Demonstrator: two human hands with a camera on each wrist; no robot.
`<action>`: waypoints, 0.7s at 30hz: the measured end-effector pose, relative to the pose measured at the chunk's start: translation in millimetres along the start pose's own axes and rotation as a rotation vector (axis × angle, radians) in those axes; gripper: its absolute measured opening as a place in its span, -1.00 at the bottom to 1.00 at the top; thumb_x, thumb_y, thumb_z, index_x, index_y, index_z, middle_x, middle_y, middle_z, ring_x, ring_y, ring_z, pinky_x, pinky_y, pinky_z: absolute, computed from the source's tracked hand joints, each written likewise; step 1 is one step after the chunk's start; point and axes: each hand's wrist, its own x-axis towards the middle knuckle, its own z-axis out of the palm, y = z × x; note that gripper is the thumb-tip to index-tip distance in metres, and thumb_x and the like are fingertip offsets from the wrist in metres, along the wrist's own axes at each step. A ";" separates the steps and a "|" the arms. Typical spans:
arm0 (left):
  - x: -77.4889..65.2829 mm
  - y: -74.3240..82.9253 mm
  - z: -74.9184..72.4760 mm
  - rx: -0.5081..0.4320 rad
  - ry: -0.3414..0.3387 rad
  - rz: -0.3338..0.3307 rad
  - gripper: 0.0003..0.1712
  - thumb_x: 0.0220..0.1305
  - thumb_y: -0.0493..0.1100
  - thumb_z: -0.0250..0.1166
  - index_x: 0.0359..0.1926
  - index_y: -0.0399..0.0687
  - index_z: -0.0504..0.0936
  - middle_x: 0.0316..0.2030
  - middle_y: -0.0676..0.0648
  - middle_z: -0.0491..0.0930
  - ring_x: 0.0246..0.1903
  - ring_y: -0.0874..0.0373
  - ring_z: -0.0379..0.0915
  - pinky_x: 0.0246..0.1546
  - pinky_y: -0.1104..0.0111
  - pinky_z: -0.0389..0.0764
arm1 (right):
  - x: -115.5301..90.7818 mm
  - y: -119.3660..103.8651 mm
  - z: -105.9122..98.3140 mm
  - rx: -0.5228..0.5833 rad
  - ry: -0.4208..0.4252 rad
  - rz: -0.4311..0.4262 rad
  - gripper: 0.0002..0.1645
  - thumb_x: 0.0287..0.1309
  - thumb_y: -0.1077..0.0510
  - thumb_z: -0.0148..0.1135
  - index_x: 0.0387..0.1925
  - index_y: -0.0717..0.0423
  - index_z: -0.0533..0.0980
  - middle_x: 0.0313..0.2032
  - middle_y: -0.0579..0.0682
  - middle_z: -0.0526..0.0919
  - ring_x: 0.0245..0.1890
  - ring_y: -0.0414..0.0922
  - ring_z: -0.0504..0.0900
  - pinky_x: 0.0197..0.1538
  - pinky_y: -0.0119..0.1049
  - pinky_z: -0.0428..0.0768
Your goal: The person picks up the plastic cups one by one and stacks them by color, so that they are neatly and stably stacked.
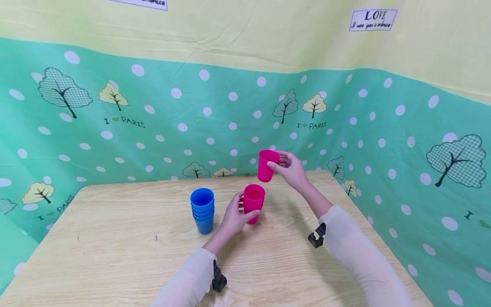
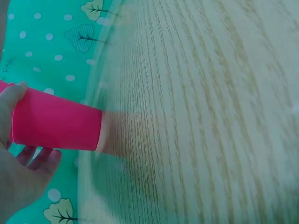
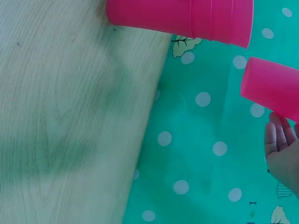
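A stack of pink cups (image 1: 254,199) stands upright at the middle of the table, its base at or very near the wood. My left hand (image 1: 235,215) grips it from the left, thumb across the front and fingers behind; the left wrist view shows the lower pink cup (image 2: 56,119) in that grip. Above and slightly right of the stack, a single pink cup (image 1: 266,167) is in the air, a little tilted. My right hand (image 1: 290,169) pinches it from the right side. A gap separates this cup (image 3: 275,88) from the stack (image 3: 187,18) in the right wrist view.
Left of my left hand stands a stack of several blue cups (image 1: 202,211), nested upright. The wooden table (image 1: 115,256) ends at a green dotted curtain (image 1: 218,106) behind and on the right. Black wrist cameras sit on both sleeves.
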 end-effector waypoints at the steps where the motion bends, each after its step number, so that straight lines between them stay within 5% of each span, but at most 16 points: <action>1: -0.3 0.7 -0.2 -0.003 -0.001 -0.007 -0.14 0.03 -0.03 0.44 0.31 -0.03 0.22 0.09 -0.11 0.46 0.03 -0.02 0.43 0.02 0.17 0.56 | -0.7 -0.6 -0.2 0.001 0.001 -0.002 -0.27 0.03 -0.08 0.35 0.21 0.07 0.35 0.04 0.12 0.58 -0.03 0.00 0.53 -0.10 -0.35 0.61; 21: -1.3 3.2 -0.3 0.004 -0.011 -0.048 -0.13 0.02 -0.01 0.44 0.31 0.08 0.21 0.09 -0.03 0.45 0.06 0.01 0.42 0.04 0.18 0.56 | -16.3 -6.6 4.8 -0.034 -0.077 -0.061 -0.33 0.03 -0.09 0.35 0.18 -0.01 0.40 -0.07 0.12 0.62 -0.10 -0.01 0.55 -0.17 -0.41 0.59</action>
